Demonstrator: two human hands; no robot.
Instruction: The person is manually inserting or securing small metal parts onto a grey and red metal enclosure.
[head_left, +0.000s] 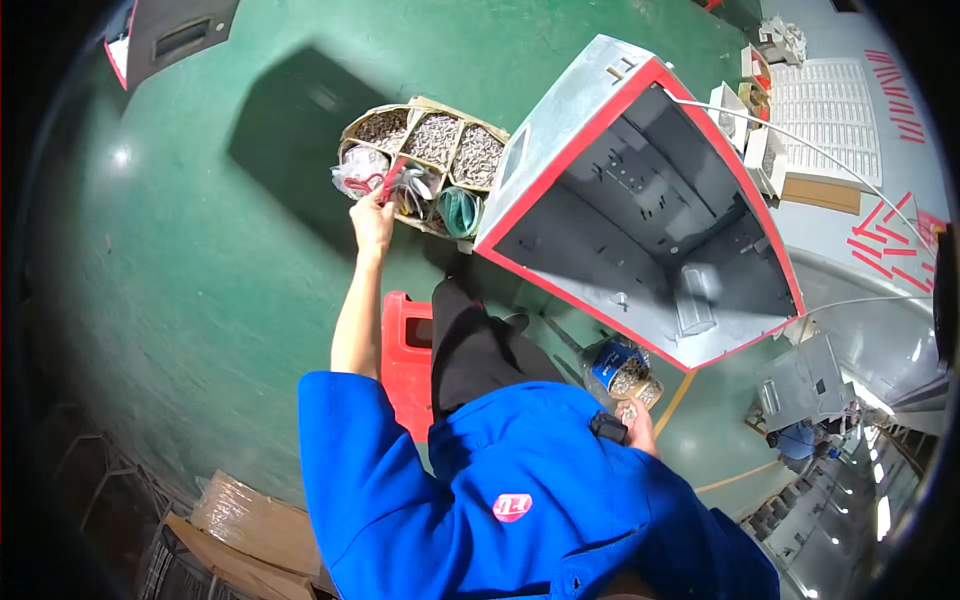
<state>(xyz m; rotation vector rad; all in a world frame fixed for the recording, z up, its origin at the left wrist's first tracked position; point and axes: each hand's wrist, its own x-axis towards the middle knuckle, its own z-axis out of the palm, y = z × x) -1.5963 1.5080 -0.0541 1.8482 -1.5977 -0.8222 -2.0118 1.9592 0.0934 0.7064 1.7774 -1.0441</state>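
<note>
My left hand [373, 228] reaches over the near left edge of a divided bin [417, 104], its fingers closed on a red-handled tool [392, 180] whose exact kind I cannot make out. The bin's far compartments hold small pale grey fasteners [433, 138]. In its near ones lie a white plastic bag [360, 166], assorted tools and a roll of green material [460, 212]. At my right side, my right hand [640, 428] is closed on a clear plastic tub [648, 392] with small pale parts inside. A blue-labelled container [615, 362] of similar parts adjoins it.
A large grey metal cabinet [650, 190] with red edges stands open ahead to the right. By my left leg is a red plastic stool [404, 362]. White trays [765, 160] and red strips [880, 240] lie on a surface at far right. Wrapped cardboard [250, 520] sits lower left.
</note>
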